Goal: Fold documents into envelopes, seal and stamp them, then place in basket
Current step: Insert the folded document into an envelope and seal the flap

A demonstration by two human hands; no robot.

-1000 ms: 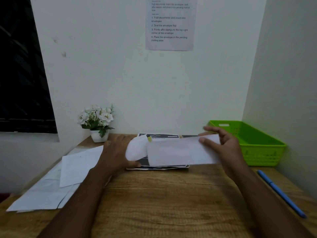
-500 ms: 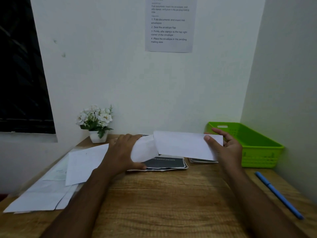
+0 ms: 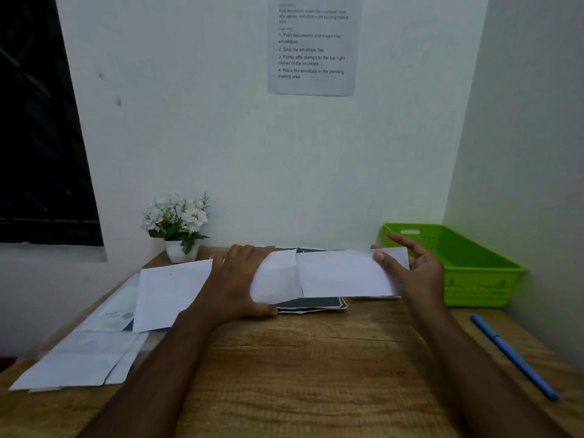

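Note:
My right hand (image 3: 417,273) pinches the right end of a white envelope (image 3: 344,273), held level above the desk. My left hand (image 3: 237,279) grips a folded white document (image 3: 278,282) whose right end sits at the envelope's left opening. Whether the document is partly inside the envelope I cannot tell. A green plastic basket (image 3: 474,267) stands at the back right of the wooden desk (image 3: 309,358). Under the held papers lies a dark sheet stack (image 3: 313,303).
Loose white sheets (image 3: 94,349) spread over the desk's left side. A small white pot of white flowers (image 3: 178,226) stands at the back left. A blue pen (image 3: 512,355) lies along the right edge. An instruction sheet (image 3: 313,45) hangs on the wall.
The envelope and the folded document have come closer together, and both hands have risen slightly toward the wall. The view has tilted a little downward.

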